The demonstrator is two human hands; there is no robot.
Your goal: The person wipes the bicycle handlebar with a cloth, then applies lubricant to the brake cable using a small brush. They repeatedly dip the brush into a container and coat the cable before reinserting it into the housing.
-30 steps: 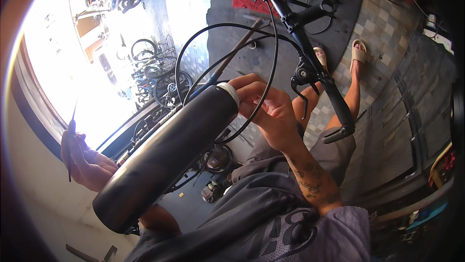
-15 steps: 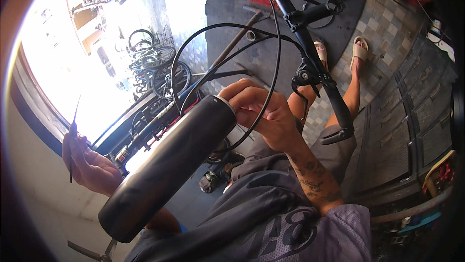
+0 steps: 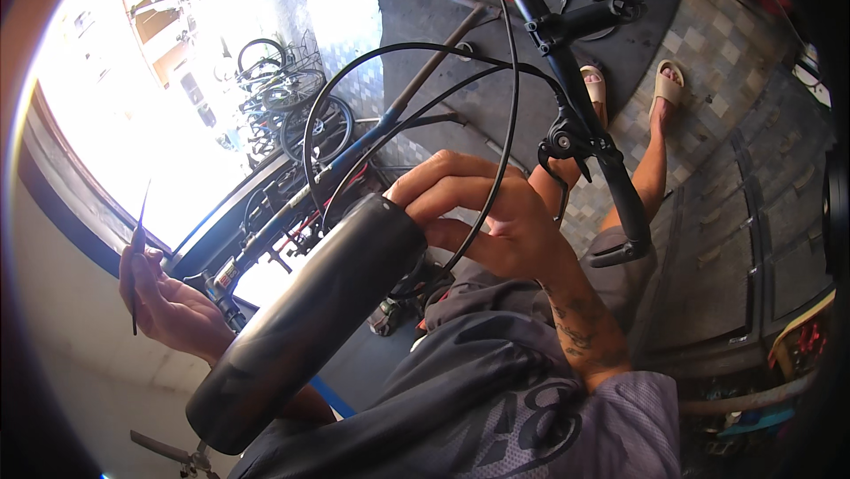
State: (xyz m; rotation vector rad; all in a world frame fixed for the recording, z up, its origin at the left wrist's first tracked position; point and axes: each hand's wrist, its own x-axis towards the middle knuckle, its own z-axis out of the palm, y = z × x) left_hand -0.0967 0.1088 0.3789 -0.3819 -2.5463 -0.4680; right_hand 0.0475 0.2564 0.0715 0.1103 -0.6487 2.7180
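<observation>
My left hand point(image 3: 177, 306) is closed around a slim, dark, pointed tool point(image 3: 140, 253), held upright like a pen at the far left. Whether it is a fine brush or a blade cannot be made out. A thick matte black tube point(image 3: 305, 324) slants across the middle, passing in front of my left forearm. At its upper end, my right hand point(image 3: 487, 213) has its fingers bent and pressed against the rim. That hand's fingertips are partly hidden behind the tube's edge. A black cable point(image 3: 512, 116) loops in front of my right hand.
A bicycle handlebar point(image 3: 575, 89) with a brake lever point(image 3: 553, 169) and looping cables hangs just beyond my right hand. Several bicycles point(image 3: 292, 98) stand near the bright opening. Dark panelled drawers point(image 3: 717, 258) line the right side. A fan point(image 3: 190, 459) shows at lower left.
The view has shifted slightly. The tube's upper end has tipped a little, and its pale rim shows less. My right fingers stay at that end; my left hand still holds the pointed tool.
</observation>
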